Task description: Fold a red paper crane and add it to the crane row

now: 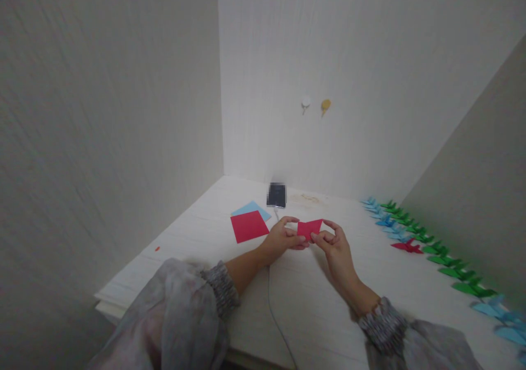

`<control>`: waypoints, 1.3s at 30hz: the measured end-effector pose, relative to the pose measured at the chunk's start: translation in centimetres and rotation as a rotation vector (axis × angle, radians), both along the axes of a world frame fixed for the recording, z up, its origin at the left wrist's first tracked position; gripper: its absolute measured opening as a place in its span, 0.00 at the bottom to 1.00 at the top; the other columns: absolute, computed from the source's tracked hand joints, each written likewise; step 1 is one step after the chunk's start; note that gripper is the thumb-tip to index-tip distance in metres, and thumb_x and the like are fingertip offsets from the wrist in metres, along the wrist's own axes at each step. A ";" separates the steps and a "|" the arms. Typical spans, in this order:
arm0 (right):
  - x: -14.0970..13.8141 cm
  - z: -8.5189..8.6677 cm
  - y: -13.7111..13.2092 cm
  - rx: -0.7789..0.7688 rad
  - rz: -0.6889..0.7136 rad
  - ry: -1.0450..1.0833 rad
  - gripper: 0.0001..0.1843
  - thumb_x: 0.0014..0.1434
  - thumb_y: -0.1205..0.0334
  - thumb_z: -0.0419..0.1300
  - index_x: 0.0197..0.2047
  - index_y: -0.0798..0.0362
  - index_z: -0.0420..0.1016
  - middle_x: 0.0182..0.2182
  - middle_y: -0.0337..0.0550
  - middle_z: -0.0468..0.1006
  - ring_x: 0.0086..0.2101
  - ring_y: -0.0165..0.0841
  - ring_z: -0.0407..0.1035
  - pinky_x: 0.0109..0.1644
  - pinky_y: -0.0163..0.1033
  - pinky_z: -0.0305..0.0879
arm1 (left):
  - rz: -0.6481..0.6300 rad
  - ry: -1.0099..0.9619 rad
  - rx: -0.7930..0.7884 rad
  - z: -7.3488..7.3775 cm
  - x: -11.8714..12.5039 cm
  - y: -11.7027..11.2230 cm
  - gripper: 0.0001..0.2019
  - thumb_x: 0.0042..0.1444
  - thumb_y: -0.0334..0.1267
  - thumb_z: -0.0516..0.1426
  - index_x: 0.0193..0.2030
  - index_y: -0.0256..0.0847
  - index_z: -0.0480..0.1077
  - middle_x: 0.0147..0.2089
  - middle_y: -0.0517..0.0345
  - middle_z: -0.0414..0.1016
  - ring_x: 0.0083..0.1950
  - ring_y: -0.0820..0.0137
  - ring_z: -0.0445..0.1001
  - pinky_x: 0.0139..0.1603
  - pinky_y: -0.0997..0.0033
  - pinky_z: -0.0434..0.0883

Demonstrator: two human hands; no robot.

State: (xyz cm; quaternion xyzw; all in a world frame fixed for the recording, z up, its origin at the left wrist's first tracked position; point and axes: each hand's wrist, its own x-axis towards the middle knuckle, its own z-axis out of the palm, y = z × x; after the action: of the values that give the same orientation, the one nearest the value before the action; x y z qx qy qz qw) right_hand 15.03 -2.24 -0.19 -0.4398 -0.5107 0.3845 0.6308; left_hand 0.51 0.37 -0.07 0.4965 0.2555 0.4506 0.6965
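– Pale walls (287, 46) round a white tabletop (324, 326), head view. What's on the back wall?
– Two hooks: white one (306, 102) on the L, yellow one (326, 104) just beside it, on the R.
– And the hands?
– Both busy. L hand (281, 237) and R hand (337, 252) pinch the same pc of folded red paper (306, 231), thumbs on the near side. It's b/w them, over the mid tabletop, w/ a shallow notch in its top edge.
– What's near the L hand?
– Flat red sheet (249, 227), partly on top of a light blue sheet (265, 214). Dark flat device (276, 194) further back, w/ a white cable (269, 296) coming toward the front edge, passing under the L forearm.
– R side?
– Rows of folded paper figures, green ones (472, 289) & blue ones (495, 307), plus a red figure (407, 246). Tiny orange scrap (158, 248) far L.
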 end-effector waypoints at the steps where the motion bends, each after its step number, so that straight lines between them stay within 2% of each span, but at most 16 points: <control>1: 0.2 0.0 0.1 0.021 -0.044 -0.070 0.26 0.44 0.61 0.61 0.47 0.49 0.56 0.25 0.36 0.71 0.27 0.32 0.66 0.37 0.42 0.60 | 0.001 0.015 0.000 0.0 -0.1 0.1 0.29 0.36 0.37 0.63 0.45 0.38 0.54 0.25 0.56 0.74 0.29 0.67 0.74 0.35 0.65 0.69; 4: 1.0 0.4 0.2 0.163 -0.263 -0.359 0.29 0.41 0.60 0.62 0.48 0.49 0.59 0.41 0.46 0.68 0.40 0.38 0.63 0.44 0.47 0.56 | -0.030 0.077 0.009 -0.3 -0.2 0.3 0.28 0.36 0.34 0.62 0.44 0.38 0.54 0.22 0.59 0.73 0.25 0.68 0.73 0.29 0.68 0.69; 6: 1.5 0.9 0.2 0.246 -0.237 -0.582 0.25 0.40 0.60 0.63 0.44 0.48 0.66 0.46 0.47 0.66 0.47 0.42 0.58 0.51 0.49 0.49 | -0.075 0.139 0.039 -0.5 -0.2 0.4 0.26 0.36 0.32 0.61 0.43 0.38 0.54 0.20 0.62 0.71 0.21 0.70 0.71 0.24 0.71 0.68; 8: 1.7 1.1 0.1 0.201 -0.109 -0.726 0.19 0.40 0.60 0.63 0.39 0.48 0.71 0.41 0.44 0.71 0.46 0.43 0.60 0.52 0.51 0.46 | -0.102 0.209 0.086 -0.8 -0.1 0.5 0.23 0.36 0.29 0.60 0.41 0.38 0.55 0.17 0.64 0.69 0.17 0.73 0.68 0.20 0.75 0.66; 10: 1.5 0.9 0.1 0.076 0.010 -0.712 0.14 0.41 0.60 0.62 0.35 0.50 0.73 0.30 0.42 0.75 0.36 0.39 0.67 0.47 0.49 0.53 | -0.071 0.268 0.135 -1.1 -0.1 0.6 0.21 0.38 0.28 0.58 0.40 0.38 0.57 0.16 0.66 0.68 0.16 0.76 0.66 0.19 0.78 0.64; 12: 1.3 0.5 0.2 -0.065 0.151 -0.583 0.11 0.44 0.59 0.60 0.32 0.53 0.73 0.25 0.41 0.74 0.28 0.35 0.68 0.35 0.42 0.61 | -0.014 0.295 0.172 -1.4 -0.1 0.7 0.20 0.38 0.28 0.57 0.40 0.38 0.58 0.17 0.67 0.67 0.17 0.77 0.66 0.20 0.79 0.63; 14: 1.0 0.1 0.3 -0.138 0.163 -0.381 0.11 0.42 0.58 0.61 0.30 0.54 0.70 0.21 0.38 0.72 0.22 0.31 0.66 0.27 0.37 0.60 | 0.039 0.265 0.200 -1.5 -0.1 0.8 0.19 0.39 0.29 0.58 0.40 0.38 0.58 0.19 0.66 0.68 0.20 0.77 0.67 0.22 0.79 0.63; 17: 0.7 -0.4 0.4 -0.166 0.156 -0.155 0.13 0.39 0.58 0.64 0.26 0.53 0.64 0.16 0.33 0.68 0.18 0.28 0.62 0.22 0.33 0.56 | 0.091 0.184 0.202 -1.5 -0.1 0.9 0.19 0.39 0.33 0.59 0.39 0.38 0.58 0.20 0.66 0.67 0.22 0.76 0.67 0.24 0.78 0.63; 22: 0.3 -0.9 0.4 -0.212 0.187 -0.060 0.14 0.40 0.56 0.64 0.26 0.52 0.63 0.14 0.32 0.66 0.15 0.26 0.59 0.19 0.32 0.52 | 0.168 0.147 0.176 -0.8 -0.2 0.8 0.19 0.38 0.37 0.61 0.38 0.37 0.61 0.19 0.67 0.65 0.21 0.79 0.64 0.24 0.79 0.61; 27: 0.1 -0.7 0.3 -0.187 0.187 -0.075 0.13 0.42 0.53 0.62 0.26 0.52 0.66 0.18 0.36 0.70 0.19 0.29 0.62 0.23 0.34 0.57 | 0.131 0.092 0.017 -0.6 0.1 0.7 0.14 0.38 0.39 0.61 0.29 0.35 0.64 0.20 0.63 0.67 0.21 0.78 0.66 0.27 0.75 0.64; 29: 0.2 -0.6 0.5 -0.139 0.206 -0.082 0.13 0.46 0.51 0.58 0.24 0.53 0.67 0.19 0.38 0.70 0.21 0.29 0.63 0.27 0.35 0.59 | 0.169 0.086 -0.026 -0.5 0.1 0.6 0.13 0.36 0.38 0.61 0.27 0.34 0.64 0.19 0.63 0.68 0.20 0.78 0.65 0.26 0.76 0.63; 31: 0.4 -0.8 1.2 -0.106 0.193 -0.103 0.18 0.51 0.47 0.52 0.22 0.53 0.67 0.19 0.39 0.70 0.22 0.30 0.63 0.30 0.36 0.60 | 0.208 0.073 -0.052 -0.4 0.1 0.7 0.13 0.35 0.37 0.61 0.26 0.34 0.63 0.18 0.63 0.67 0.19 0.79 0.64 0.23 0.77 0.62; 33: 0.5 -1.1 2.5 -0.118 0.132 -0.197 0.20 0.51 0.45 0.49 0.24 0.53 0.68 0.20 0.41 0.71 0.23 0.31 0.64 0.30 0.37 0.61 | 0.218 0.052 -0.061 -0.4 0.1 0.8 0.12 0.35 0.37 0.61 0.25 0.35 0.63 0.17 0.64 0.66 0.18 0.79 0.63 0.22 0.78 0.60; 35: 0.4 -1.4 4.3 -0.125 -0.027 -0.414 0.21 0.49 0.43 0.49 0.25 0.53 0.68 0.23 0.41 0.72 0.26 0.33 0.66 0.32 0.37 0.61 | 0.204 0.053 -0.057 -0.6 0.1 0.8 0.11 0.36 0.36 0.61 0.24 0.35 0.62 0.17 0.65 0.65 0.18 0.79 0.62 0.22 0.78 0.60; 39: -0.7 -1.6 9.6 -0.190 -0.158 -0.531 0.24 0.45 0.43 0.53 0.36 0.56 0.68 0.33 0.46 0.73 0.34 0.36 0.67 0.37 0.37 0.61 | 0.175 0.072 -0.051 -1.0 0.1 1.0 0.10 0.39 0.36 0.59 0.24 0.36 0.61 0.16 0.66 0.63 0.17 0.79 0.61 0.21 0.77 0.59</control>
State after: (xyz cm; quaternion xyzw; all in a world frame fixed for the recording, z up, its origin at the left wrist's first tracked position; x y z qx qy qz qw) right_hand 14.37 7.36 -1.79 -0.6206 -0.5836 0.2519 0.4591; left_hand 0.59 1.33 -1.04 0.4701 0.3341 0.4849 0.6575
